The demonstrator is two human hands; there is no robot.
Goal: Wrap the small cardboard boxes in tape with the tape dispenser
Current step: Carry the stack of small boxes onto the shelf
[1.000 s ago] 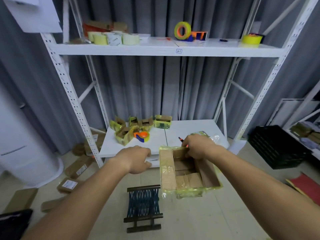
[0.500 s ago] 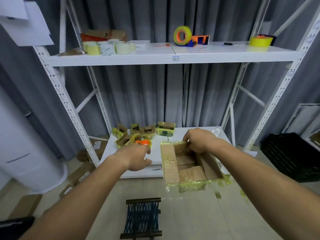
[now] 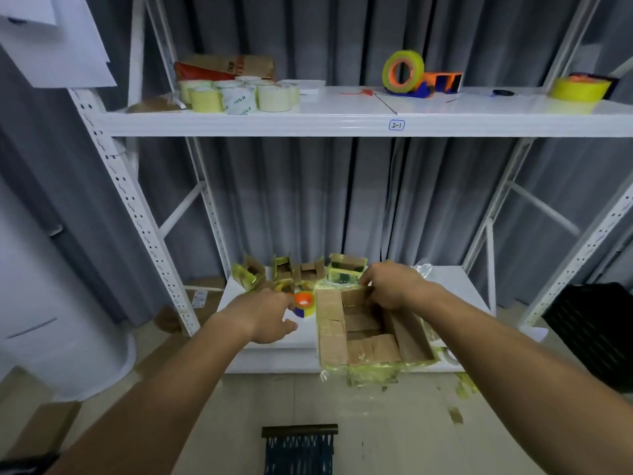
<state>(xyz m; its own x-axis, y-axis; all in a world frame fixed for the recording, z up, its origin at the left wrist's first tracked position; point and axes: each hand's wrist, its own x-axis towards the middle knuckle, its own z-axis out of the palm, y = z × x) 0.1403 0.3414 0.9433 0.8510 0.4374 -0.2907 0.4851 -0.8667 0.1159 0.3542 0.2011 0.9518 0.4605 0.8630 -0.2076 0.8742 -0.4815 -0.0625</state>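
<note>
Hands first: my left hand [image 3: 265,315] reaches, fingers loose and holding nothing, just short of the orange tape dispenser [image 3: 303,304] on the low shelf [image 3: 455,286]. My right hand [image 3: 390,286] curls over the far wall of the taped carton [image 3: 329,332], gripping it. Inside lie small cardboard boxes [image 3: 371,344], packed close. Beyond stand opened, tape-wrapped boxes [image 3: 344,269]. I judge this is the fetching step; next comes closing on the dispenser.

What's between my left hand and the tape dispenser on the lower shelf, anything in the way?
Nothing visible. The left hand is right beside the tape dispenser, its fingers at the orange roll, with only bare lower shelf under them. The small taped boxes sit behind the dispenser, not in the path.
</note>
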